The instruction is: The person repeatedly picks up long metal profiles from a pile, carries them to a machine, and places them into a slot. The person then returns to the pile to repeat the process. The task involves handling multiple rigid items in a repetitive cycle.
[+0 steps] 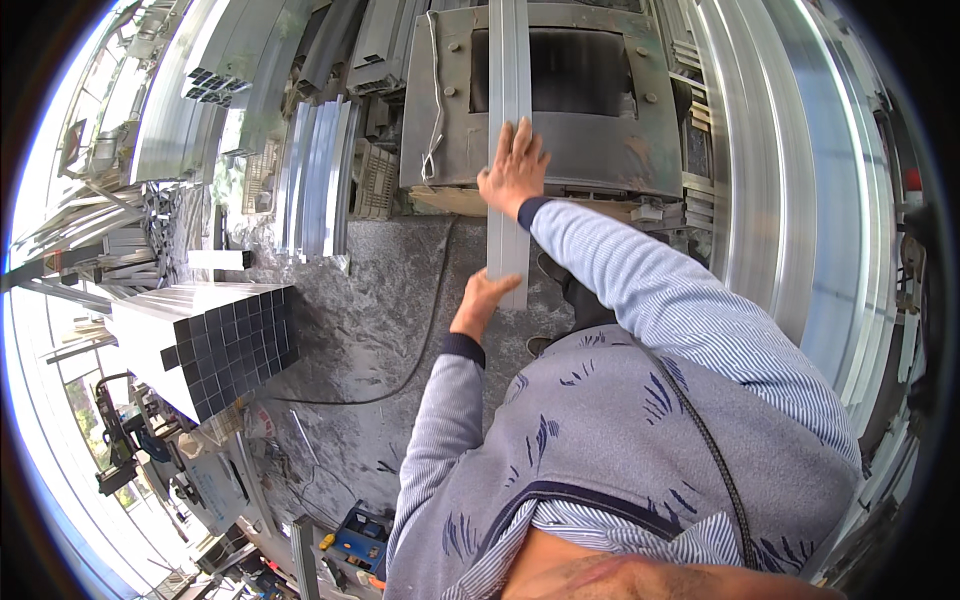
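Note:
A long silvery aluminium profile (pixel 508 70) with grooves along its length lies across a grey metal machine table (pixel 580 155), its near end reaching past the table's front edge toward me. Close to that end, my left hand (pixel 484 302) is closed round the profile's left edge, thumb over the top, the other fingers hidden beneath. Farther up, my right hand (pixel 514 172) rests flat on the profile with its fingers spread. Behind the profile, a dark rectangular opening (pixel 585 72) shows in the table.
A stack of square tubes (pixel 235 345) stands at left, near a black cable (pixel 420 350) on the dusty floor. Bundled profiles (pixel 320 180) stand left of the machine; long metal lengths (pixel 770 170) run along the right. A blue tool tray (pixel 358 535) sits at lower left.

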Action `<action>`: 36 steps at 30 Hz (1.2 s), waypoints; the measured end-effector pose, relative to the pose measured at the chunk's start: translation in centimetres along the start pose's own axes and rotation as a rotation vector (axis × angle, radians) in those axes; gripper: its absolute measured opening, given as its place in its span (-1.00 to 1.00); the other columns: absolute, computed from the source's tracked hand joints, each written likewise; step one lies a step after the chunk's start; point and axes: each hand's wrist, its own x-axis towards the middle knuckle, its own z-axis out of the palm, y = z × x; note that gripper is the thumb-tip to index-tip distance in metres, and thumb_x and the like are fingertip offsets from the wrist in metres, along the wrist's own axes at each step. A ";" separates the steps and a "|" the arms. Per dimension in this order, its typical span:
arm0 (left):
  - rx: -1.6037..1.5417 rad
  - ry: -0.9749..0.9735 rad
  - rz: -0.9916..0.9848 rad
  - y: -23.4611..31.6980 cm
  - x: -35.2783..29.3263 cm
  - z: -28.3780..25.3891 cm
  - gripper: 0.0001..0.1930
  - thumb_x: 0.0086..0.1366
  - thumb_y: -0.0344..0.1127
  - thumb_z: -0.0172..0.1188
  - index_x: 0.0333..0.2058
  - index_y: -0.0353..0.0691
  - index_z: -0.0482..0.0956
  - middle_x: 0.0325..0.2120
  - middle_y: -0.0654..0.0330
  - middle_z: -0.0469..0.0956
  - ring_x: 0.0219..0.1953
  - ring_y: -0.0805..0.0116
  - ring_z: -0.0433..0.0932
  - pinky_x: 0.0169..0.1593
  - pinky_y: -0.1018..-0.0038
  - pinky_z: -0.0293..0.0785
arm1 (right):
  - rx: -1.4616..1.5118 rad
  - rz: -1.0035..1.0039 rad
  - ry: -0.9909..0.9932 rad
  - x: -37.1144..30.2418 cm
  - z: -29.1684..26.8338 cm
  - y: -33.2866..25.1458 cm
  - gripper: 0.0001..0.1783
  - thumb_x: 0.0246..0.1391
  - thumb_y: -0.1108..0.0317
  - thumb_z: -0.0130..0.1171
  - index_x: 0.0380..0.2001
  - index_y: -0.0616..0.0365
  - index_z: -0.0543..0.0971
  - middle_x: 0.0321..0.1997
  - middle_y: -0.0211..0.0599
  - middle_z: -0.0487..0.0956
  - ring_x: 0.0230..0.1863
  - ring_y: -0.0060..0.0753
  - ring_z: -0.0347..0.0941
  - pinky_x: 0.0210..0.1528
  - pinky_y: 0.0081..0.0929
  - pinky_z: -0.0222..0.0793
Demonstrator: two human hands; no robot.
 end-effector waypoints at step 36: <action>0.581 0.230 0.103 14.0 1.4 3.4 -0.29 0.13 0.04 0.48 0.06 -0.40 0.48 -0.16 -0.10 0.70 -0.14 0.01 0.74 -0.05 0.20 0.68 | 0.977 0.001 0.026 10.9 -3.6 5.7 -0.02 0.13 0.21 0.41 0.53 0.40 0.28 0.48 0.15 0.43 0.49 0.06 0.34 0.53 -0.12 0.30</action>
